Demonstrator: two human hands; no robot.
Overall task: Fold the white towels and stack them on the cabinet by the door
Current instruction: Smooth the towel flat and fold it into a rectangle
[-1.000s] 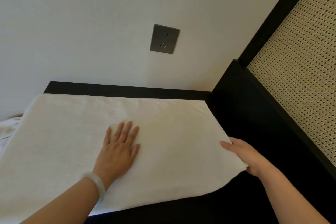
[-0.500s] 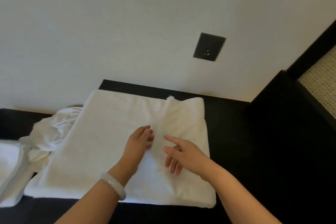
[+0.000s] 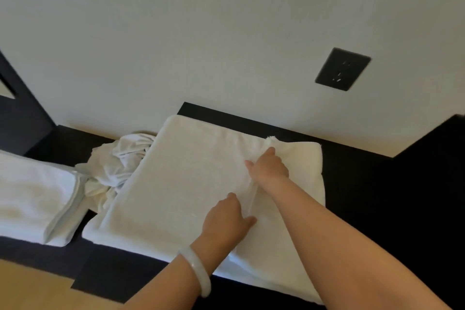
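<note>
A white towel, partly folded, lies flat on the black cabinet top. Its right part is folded over, leaving a raised edge down the middle right. My right hand pinches that folded edge near the far end. My left hand, with a pale bangle on the wrist, grips the same edge nearer to me. A folded white towel lies at the left. Between the two sits a crumpled white cloth.
A white wall rises behind the cabinet, with a dark socket plate on it. A dark frame stands at the far left. A taller black surface is at the right. Tan floor shows at the lower left.
The towel's right side has been folded over toward the middle. Both hands moved onto the folded edge and now hold it. The view has swung left, showing the folded towel and the crumpled cloth.
</note>
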